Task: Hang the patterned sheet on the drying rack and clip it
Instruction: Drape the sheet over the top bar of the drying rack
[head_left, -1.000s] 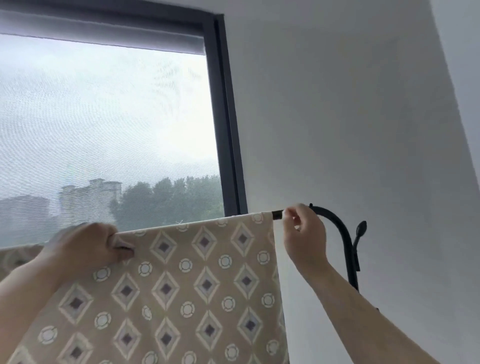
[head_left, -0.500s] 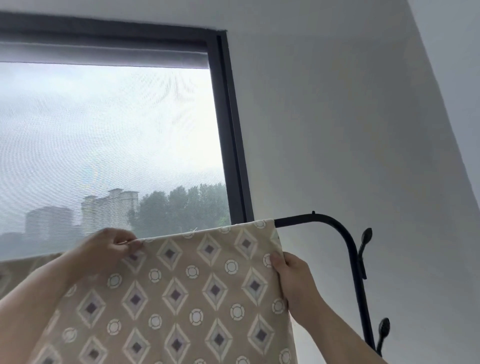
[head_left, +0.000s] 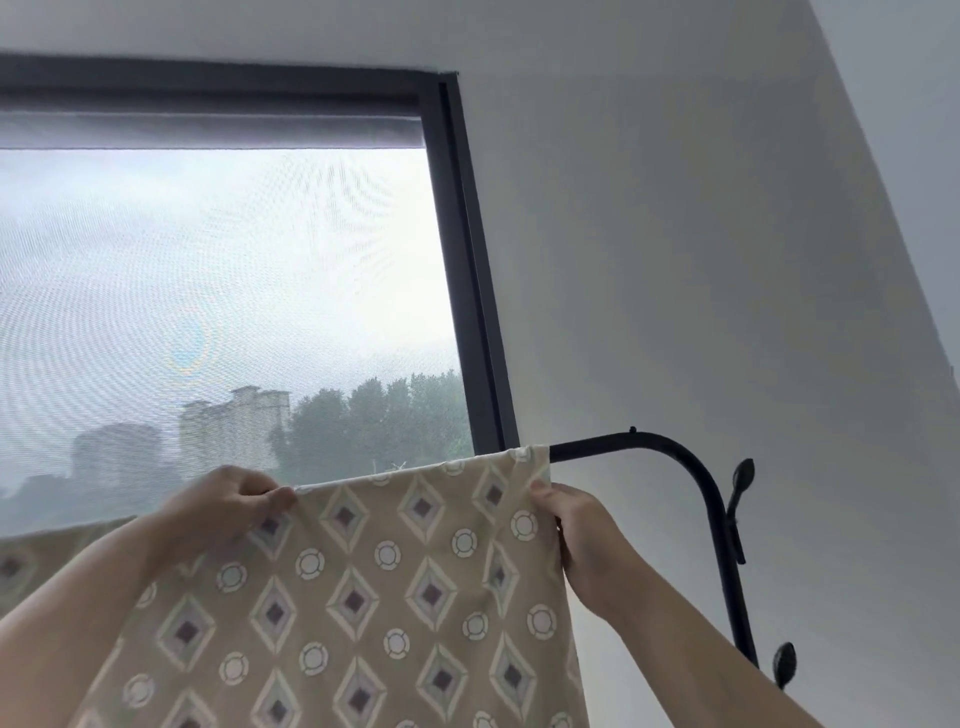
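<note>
A white wall (head_left: 701, 234) rises behind everything, and a large window (head_left: 218, 291) with a dark frame (head_left: 470, 270) fills the left half of the view. A grey blind (head_left: 208, 130) is rolled up along the top of the window. Through a fine mesh the glass shows hazy sky, pale buildings and a line of trees.

Low in the view the patterned sheet (head_left: 395, 597) hangs folded over the top rail of the drying rack (head_left: 592, 446). It is beige with diamonds and small rings. It covers the rail from the left edge of the view almost to the rail's right end, and drops out of sight at the bottom. The left hand (head_left: 223, 506) is on the fold partway along the covered rail, its fingers curled and meeting the thumb, pinching the cloth at the top. Further right, the right hand (head_left: 574, 530) grips the sheet's right side edge just below the rail, fingers curled round it, and the cloth puckers a little there.

Right of the sheet the rail is bare: a black tube that runs a short way, bends down at the rack's right corner and goes on as an upright post. The upper hook (head_left: 745, 473) sticks out from the post near the bend, and the lower hook (head_left: 784, 670) sits further down the same side.
</note>
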